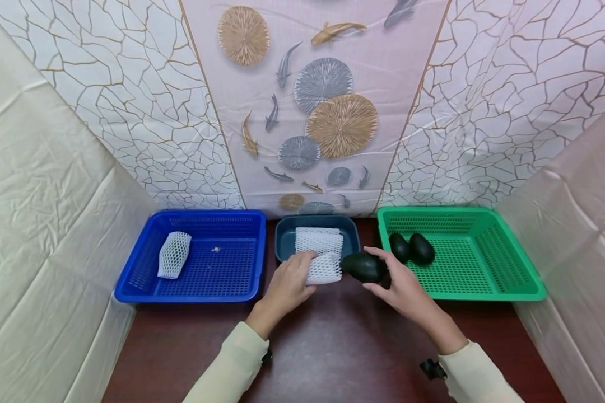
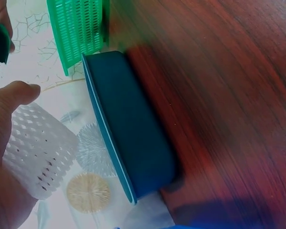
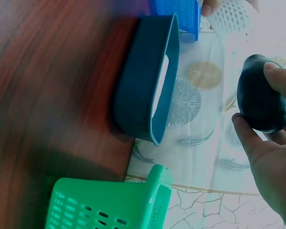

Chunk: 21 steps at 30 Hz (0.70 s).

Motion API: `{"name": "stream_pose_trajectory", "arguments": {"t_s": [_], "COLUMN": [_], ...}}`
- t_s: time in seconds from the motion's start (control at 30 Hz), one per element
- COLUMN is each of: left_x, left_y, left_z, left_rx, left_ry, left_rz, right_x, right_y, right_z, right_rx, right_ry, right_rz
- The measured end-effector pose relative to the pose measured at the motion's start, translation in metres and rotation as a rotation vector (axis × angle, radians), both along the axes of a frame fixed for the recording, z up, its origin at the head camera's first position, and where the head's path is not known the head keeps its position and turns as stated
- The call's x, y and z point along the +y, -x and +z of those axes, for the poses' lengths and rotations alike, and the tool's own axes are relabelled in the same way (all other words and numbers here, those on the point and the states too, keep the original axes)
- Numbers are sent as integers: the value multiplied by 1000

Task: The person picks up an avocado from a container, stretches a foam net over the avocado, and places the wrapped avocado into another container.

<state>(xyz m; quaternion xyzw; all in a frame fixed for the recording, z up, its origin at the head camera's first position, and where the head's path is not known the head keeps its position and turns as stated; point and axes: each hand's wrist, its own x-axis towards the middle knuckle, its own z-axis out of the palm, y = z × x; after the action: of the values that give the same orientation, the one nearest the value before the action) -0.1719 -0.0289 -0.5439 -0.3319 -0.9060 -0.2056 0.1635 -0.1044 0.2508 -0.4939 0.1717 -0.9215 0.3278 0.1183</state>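
A white foam net sleeve (image 1: 325,268) is held by my left hand (image 1: 288,282), in front of the dark teal tray. My right hand (image 1: 402,286) grips a dark green avocado (image 1: 364,267) between thumb and fingers, its narrow end pointing left at the sleeve's mesh edge. In the right wrist view the avocado (image 3: 260,95) sits in the fingertips, well apart from the tray. The left wrist view shows the sleeve (image 2: 40,148) hanging beside the thumb. More white foam nets (image 1: 319,239) lie in the teal tray (image 1: 352,228).
To the left, a blue basket (image 1: 232,280) holds one foam-netted item (image 1: 174,255) and a tiny pale scrap (image 1: 216,249). The green basket (image 1: 476,268) on the right holds two avocados (image 1: 421,249). All stand on a reddish-brown table (image 1: 333,347) before a patterned cloth wall.
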Motion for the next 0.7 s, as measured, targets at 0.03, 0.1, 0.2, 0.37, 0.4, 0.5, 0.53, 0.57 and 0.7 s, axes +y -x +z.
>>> {"name": "stream_pose_trajectory", "arguments": {"t_s": [0.03,0.1,0.2,0.37,0.4,0.5,0.53,0.57,0.7], "left_x": [1,2,4,7,7,10,11,11,15], "left_y": [0,0,-1,-2,-2,-4,-4,-5,-8], "left_z": [1,2,3,5,6,7,8,8,10], "left_rx": [4,10,20,29,29,24,22,21,30], "left_ry": [5,11,14,15,15,16,17,19,11], "left_rz": [-2,-10,-28,-55,-60,-73,-76,-78,-87], "right_x": [-1,-2,-5,-9,-10,-12,-13,-14,-19], "right_y": [0,1,2,2,2,2,3,3,5], "right_z": [1,2,3,3,3,3,3,2,0], "right_rx": [5,27,60,74,70,56,53,52,52], "right_ry": [-6,-30,-60,-62,-59,-55,-52,-50,-40], "right_rz": [7,23,45,66,70,76,79,84,95]}}
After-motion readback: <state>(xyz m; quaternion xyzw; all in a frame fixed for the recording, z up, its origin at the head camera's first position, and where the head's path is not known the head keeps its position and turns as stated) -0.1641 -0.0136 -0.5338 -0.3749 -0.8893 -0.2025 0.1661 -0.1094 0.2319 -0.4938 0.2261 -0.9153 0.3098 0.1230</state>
